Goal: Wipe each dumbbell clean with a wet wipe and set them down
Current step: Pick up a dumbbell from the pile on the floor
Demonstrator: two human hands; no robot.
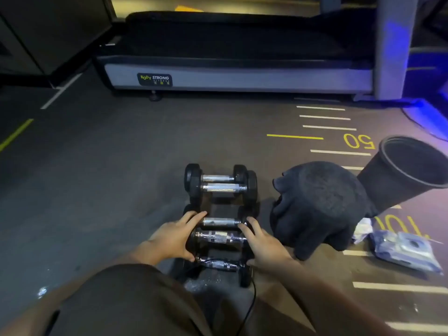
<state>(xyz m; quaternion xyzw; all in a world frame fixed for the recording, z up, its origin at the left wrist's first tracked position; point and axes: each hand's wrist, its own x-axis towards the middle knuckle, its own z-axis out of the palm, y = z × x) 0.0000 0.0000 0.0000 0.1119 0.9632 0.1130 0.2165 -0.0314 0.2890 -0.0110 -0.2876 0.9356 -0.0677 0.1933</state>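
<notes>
dumbbell (219, 236) between hands | left hand (173, 238), right hand (260, 243): fingers straight, apparently pressing its ends

Dumbbells (220, 187) have shiny chrome handles, matt black ends, likely rubber; beside them, rough dark cloth (320, 207).

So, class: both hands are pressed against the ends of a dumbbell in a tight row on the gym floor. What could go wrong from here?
1. The dumbbells lie packed close; the left hand or right hand could likely get pinched between heads if one rolls.
2. A black cable trails across the nearest dumbbell and may snag when lifted.
3. The wipe packet lies off to the right, beyond a dark cloth, so reaching for it may be awkward.
</notes>
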